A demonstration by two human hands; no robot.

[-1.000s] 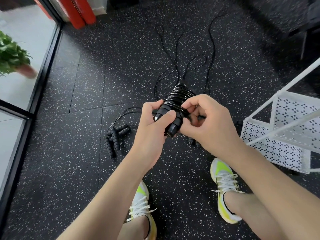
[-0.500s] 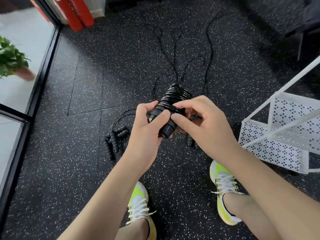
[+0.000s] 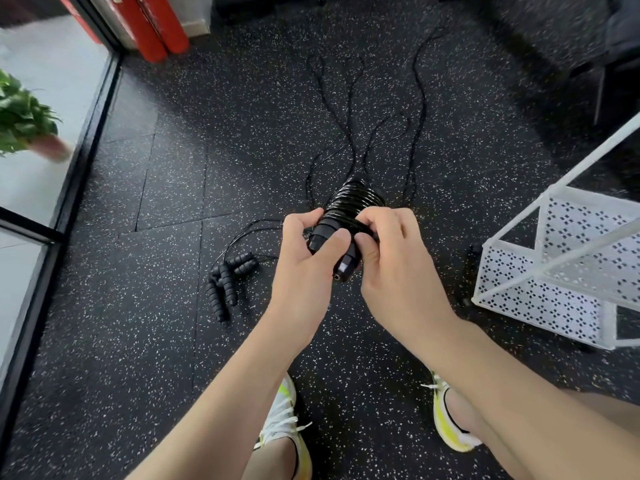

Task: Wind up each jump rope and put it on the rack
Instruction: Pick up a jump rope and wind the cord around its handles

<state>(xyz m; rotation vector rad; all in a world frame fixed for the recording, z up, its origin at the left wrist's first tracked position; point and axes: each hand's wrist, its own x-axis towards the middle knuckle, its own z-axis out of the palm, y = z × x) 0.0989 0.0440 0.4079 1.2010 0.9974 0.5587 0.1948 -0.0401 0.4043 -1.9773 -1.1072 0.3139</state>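
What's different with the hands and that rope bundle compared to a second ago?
Little. The right hand has slid its fingers down the wound jump rope toward the handle ends. The left hand keeps gripping the handles. The loose handles on the floor and the white rack stayed put.

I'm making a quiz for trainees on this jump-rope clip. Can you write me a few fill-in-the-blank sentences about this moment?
1. Both hands grip one wound jump rope; the number of hands on it is ____.
2. The white rack stands on the person's ____ side.
3. The ribbed handles lie on the ____.

Missing words: two; right; floor
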